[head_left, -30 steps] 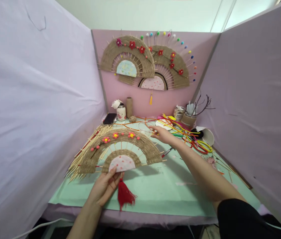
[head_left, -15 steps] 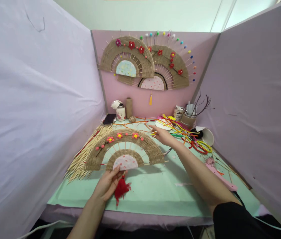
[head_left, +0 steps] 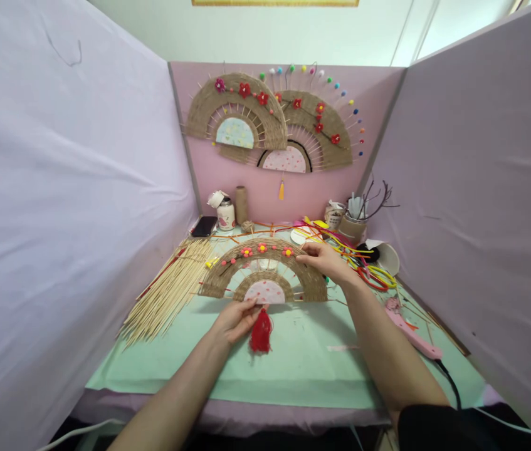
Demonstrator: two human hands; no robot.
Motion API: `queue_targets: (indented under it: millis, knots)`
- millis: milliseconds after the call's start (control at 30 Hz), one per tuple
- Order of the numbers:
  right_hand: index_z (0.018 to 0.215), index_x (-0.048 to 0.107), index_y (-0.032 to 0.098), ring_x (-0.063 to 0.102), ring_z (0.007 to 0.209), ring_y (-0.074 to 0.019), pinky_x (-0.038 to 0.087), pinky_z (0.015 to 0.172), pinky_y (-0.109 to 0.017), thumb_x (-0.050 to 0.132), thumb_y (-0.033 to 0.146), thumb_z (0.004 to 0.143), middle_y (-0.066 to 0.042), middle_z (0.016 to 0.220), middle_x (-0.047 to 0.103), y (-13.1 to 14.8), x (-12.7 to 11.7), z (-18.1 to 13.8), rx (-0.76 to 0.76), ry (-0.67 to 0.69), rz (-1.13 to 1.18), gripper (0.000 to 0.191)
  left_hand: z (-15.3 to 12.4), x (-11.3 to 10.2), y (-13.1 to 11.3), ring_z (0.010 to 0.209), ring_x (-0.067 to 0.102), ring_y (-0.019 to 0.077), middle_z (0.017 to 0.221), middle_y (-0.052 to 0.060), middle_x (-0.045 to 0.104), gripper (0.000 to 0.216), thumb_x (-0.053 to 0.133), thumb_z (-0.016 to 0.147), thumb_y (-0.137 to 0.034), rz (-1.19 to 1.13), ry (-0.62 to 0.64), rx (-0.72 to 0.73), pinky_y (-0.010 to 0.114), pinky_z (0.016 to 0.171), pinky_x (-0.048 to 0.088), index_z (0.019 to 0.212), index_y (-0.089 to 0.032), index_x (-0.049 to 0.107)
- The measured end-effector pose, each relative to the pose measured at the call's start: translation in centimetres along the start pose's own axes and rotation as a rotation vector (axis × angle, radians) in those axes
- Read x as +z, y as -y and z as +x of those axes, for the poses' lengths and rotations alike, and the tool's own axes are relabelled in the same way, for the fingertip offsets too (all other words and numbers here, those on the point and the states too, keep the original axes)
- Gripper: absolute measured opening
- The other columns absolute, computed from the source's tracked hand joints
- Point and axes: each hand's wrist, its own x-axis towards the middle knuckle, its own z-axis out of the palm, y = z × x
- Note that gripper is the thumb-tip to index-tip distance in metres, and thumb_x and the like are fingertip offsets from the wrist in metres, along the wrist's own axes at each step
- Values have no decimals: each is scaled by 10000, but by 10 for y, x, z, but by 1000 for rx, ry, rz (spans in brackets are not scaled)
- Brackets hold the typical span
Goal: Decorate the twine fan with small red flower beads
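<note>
A half-round fan woven of brown twine hangs upright just over the table. Red flowers with yellow centres run along its band, and a pink-dotted white half disc fills its base. My left hand pinches the fan at the bottom of that disc. From the same spot dangles a red tassel. With fingers closed on the upper right rim, my right hand also grips the fan, beside the rightmost flower. Its fingertips partly cover the band there.
Thin wooden sticks lie heaped on the left. Coloured pipe cleaners tangle at the right, near a pink glue gun with a cord. Jars stand along the back. Two finished fans hang on the pink panel.
The fan has moved right and slightly up, and its tassel now hangs straighter. My right hand, apart from the fan before, has come to its upper right rim and closed on it.
</note>
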Motion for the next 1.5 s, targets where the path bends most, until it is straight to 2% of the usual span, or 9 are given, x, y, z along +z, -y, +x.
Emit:
queue_targets:
  millis: [167, 267, 467, 767, 900, 1033, 1133, 1300, 1500]
  knots:
    - [903, 669, 174, 645, 739, -171, 488, 619, -256, 605, 460, 795, -36, 845, 710, -5, -10, -3, -2, -71, -38, 313, 2, -4, -5, 749, 701, 171, 802, 151, 697, 134, 490, 856, 28, -21, -9, 33, 276, 799, 584, 855, -24, 614]
    - [1014, 666, 182, 663, 829, -189, 505, 695, -288, 442, 402, 907, -69, 952, 719, -17, -28, -5, 61, -195, -379, 332, -3, -14, -9, 752, 702, 174, 801, 146, 696, 131, 495, 864, 10, -42, -33, 61, 271, 786, 589, 899, -24, 617]
    - [865, 688, 159, 661, 905, -309, 487, 749, -379, 765, 356, 681, -172, 980, 699, -54, -24, -8, 316, -203, -859, 280, -5, -20, -13, 757, 709, 176, 848, 134, 703, 200, 476, 878, 1, -103, -66, 117, 275, 740, 606, 1025, -41, 605]
    - [953, 705, 91, 601, 1058, -392, 409, 869, -508, 603, 150, 806, -283, 1068, 647, -71, -29, 1, 417, -330, -1061, 188, -6, -19, -11, 785, 713, 176, 866, 137, 703, 152, 488, 872, 7, -74, -41, 104, 279, 768, 610, 943, -48, 610]
    - [1029, 705, 174, 546, 1121, -349, 413, 883, -444, 643, 203, 797, -207, 1152, 621, -69, -35, -5, 320, -272, -1030, 242, -6, -21, -11, 787, 711, 180, 862, 149, 699, 145, 480, 881, -5, -76, -41, 89, 283, 777, 608, 943, -39, 606]
    - [783, 740, 262, 603, 931, -232, 448, 775, -279, 836, 190, 557, -46, 907, 690, -74, -27, -7, 200, -12, -891, 256, -4, -21, -10, 779, 709, 173, 859, 137, 698, 150, 473, 882, -4, -55, -37, 94, 271, 757, 609, 949, -52, 598]
    - [635, 709, 235, 602, 888, -244, 445, 754, -297, 846, 136, 499, -51, 794, 682, -80, -24, -7, 218, -5, -834, 217, -4, -21, -9, 772, 709, 166, 842, 120, 697, 161, 468, 882, 3, -44, -40, 106, 267, 754, 609, 962, -59, 593]
    - [829, 715, 167, 528, 1096, -345, 407, 883, -446, 747, 195, 687, -169, 1050, 661, -75, -31, -5, 235, -259, -767, 148, -4, -22, -8, 766, 702, 162, 818, 122, 692, 149, 460, 889, 1, -23, -9, 118, 276, 771, 604, 864, -60, 593]
    - [1092, 646, 186, 653, 901, -180, 492, 779, -292, 331, 488, 962, -78, 1012, 711, -49, -23, -2, 30, -182, -358, 456, 7, -9, -7, 748, 690, 160, 808, 137, 676, 137, 473, 880, -5, 38, -6, 56, 253, 773, 584, 829, -45, 594]
